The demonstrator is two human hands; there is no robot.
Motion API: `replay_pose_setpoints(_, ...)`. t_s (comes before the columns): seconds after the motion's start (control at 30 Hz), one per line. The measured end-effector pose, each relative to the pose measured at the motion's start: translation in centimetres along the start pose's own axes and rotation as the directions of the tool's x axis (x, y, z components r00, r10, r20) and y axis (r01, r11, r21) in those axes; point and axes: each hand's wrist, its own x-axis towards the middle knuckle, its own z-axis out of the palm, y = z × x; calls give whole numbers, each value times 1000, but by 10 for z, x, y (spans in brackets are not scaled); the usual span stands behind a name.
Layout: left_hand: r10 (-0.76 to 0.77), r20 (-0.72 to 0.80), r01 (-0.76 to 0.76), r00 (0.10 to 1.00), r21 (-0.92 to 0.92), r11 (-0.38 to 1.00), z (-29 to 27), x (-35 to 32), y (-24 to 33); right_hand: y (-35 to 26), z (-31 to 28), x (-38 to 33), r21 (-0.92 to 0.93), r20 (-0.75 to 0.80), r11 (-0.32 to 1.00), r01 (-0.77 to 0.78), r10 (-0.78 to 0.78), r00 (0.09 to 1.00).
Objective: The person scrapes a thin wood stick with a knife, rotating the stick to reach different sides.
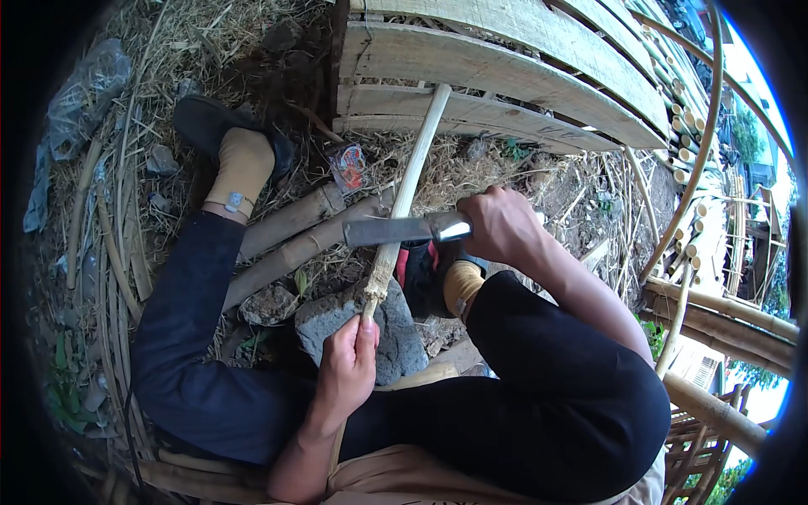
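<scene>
In the head view, the right hand (502, 225) hides most of the handle of the knife (374, 231), and the left hand (345, 368) covers part of the pale stick (418, 160). Whether the blade bites the wood or merely crosses above it is hard to tell. The left fingers are clamped round the stick below a ragged knot; the right are wrapped tight on the handle.

The stick slants up between the bent legs, over a grey stone (402, 341), its top in front of a slatted wooden crate (505, 61). The blade's blunt end points left, well apart from the left leg (202, 290). Shaved wood looks smooth, the stone rough; dry straw (215, 50) litters the ground.
</scene>
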Motion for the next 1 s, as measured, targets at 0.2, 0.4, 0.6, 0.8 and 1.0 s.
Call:
replay_pose_setpoints(0.2, 0, -2, -1, 1000, -10, 1000, 0, 4, 0, 33, -2, 7, 28, -186, 972, -233, 234, 954)
replay_pose_setpoints(0.4, -160, 41, 165, 986, -189, 968, 0, -2, 5, 15, 11, 9, -53, -55, 995, -82, 79, 995)
replay_pose_setpoints(0.6, -135, 80, 150, 988, -216, 965, 3, -1, 2, 17, 16, 3, 53, -54, 999, 0, 3, 999)
replay_pose_setpoints(0.8, -146, 197, 218, 969, -417, 883, 2, 1, 9, 33, 11, 10, 169, -100, 957, -234, 253, 962)
replay_pose_setpoints(1.0, -134, 171, 190, 976, -369, 910, 4, 3, 8, 41, 11, 17, 87, -195, 976, -198, 212, 958)
